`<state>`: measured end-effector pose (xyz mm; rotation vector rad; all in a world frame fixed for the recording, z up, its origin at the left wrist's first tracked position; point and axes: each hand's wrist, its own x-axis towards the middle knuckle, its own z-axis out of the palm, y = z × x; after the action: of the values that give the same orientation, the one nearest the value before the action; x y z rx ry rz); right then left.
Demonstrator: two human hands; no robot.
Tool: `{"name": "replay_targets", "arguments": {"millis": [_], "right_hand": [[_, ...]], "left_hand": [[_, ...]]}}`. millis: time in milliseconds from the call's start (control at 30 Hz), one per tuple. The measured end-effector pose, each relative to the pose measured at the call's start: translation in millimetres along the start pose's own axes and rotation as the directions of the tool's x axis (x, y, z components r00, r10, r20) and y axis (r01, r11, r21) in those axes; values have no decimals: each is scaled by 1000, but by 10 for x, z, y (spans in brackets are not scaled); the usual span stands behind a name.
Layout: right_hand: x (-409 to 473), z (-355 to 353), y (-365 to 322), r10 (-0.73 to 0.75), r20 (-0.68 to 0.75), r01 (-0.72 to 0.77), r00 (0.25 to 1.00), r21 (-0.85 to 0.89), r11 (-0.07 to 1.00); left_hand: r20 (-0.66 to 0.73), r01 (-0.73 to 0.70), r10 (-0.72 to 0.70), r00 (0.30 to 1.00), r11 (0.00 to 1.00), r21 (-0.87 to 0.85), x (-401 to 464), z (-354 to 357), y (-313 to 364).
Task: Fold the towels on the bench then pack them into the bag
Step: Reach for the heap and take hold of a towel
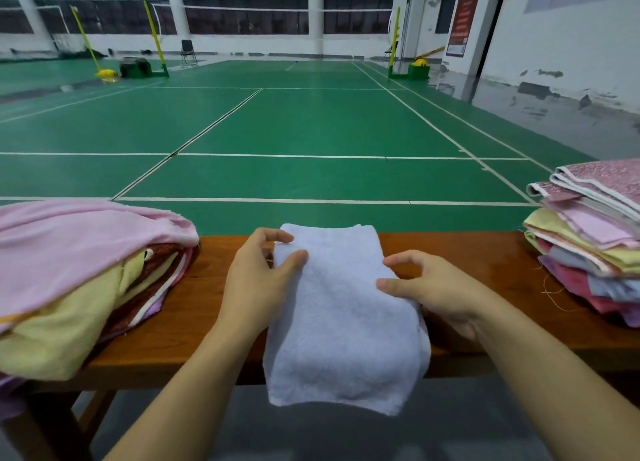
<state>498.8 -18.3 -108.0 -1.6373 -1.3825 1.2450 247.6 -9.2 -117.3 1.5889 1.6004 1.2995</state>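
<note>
towel [341, 318]: folded, across bench [194, 308], near end hangs over edge | left hand [258, 280]: fingers open, resting on left edge | right hand [433, 287]: fingers curled loosely, on right edge, no clear grip

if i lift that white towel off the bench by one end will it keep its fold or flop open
The white towel looks soft and floppy: its near end already droops over the edge of the bench. Lifted by one end, the layers would probably sag open. It seems light, and its terry surface is unlikely to slip from the hands.

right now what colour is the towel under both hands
White, plain terry towel lying across the wooden bench; head view.
</note>
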Motion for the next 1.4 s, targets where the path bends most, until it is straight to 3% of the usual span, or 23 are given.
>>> {"name": "replay_targets", "arguments": {"millis": [100, 233, 400, 533, 700, 800, 867, 967, 1000, 1067, 1133, 1200, 1267, 1333, 1400], "right_hand": [[-14, 42, -37, -156, -121, 171, 980, 124, 977], [-81, 75, -131, -381, -392, 453, 837, 109, 885], [-294, 90, -301, -493, -570, 686, 658, 183, 704], [-447, 80, -406, -550, -597, 772, 584, 198, 604], [-385, 88, -367, -689, -411, 793, 598, 175, 584], [-272, 88, -321, -694, -348, 762, 630, 105, 639], [-166, 85, -276, -636, -368, 694, 678, 37, 719], [-1, 97, -164, -434, -321, 448, 842, -33, 893], [43, 97, -116, -353, -279, 334, 893, -115, 936], [95, 76, -35, -259, -242, 135, 935, -434, 891], [101, 36, -26, -256, -287, -5, 923, -674, 739], [95, 16, -48, -415, -289, 69, 863, -745, 663], [91, 44, -62, -614, -129, 349, 779, -725, 594], [58, 133, -76, -585, 121, 519, 802, -627, 581], [41, 235, -57, -413, 297, 500, 861, -640, 583]], "left_hand": [[-17, -40, 38, 999, 994, -103, -11, -29, 27], [-68, -88, 75, 995, 974, -210, -40, -91, 124], [-145, -290, 253, 957, 879, -379, -143, -130, 297], [-123, -419, 404, 906, 823, -384, -239, -152, 486], [-115, -477, 464, 879, 842, -252, -129, -127, 455], [-54, -444, 444, 895, 868, -221, -43, -131, 406], [5, -345, 353, 936, 919, -189, 42, -94, 327], [146, -109, 124, 981, 988, -107, 154, 9, 129], [171, -61, 61, 983, 998, -3, 174, 40, 68], [200, -41, -25, 979, 947, 319, 167, 68, -23], [161, -65, -29, 987, 832, 550, 102, 59, -11], [128, -141, 82, 988, 809, 570, 26, 43, 84], [235, -252, 148, 961, 820, 514, -76, 58, 208], [426, -317, 84, 901, 798, 513, -204, 116, 295], [527, -364, 6, 850, 730, 579, -283, 182, 276]]}}
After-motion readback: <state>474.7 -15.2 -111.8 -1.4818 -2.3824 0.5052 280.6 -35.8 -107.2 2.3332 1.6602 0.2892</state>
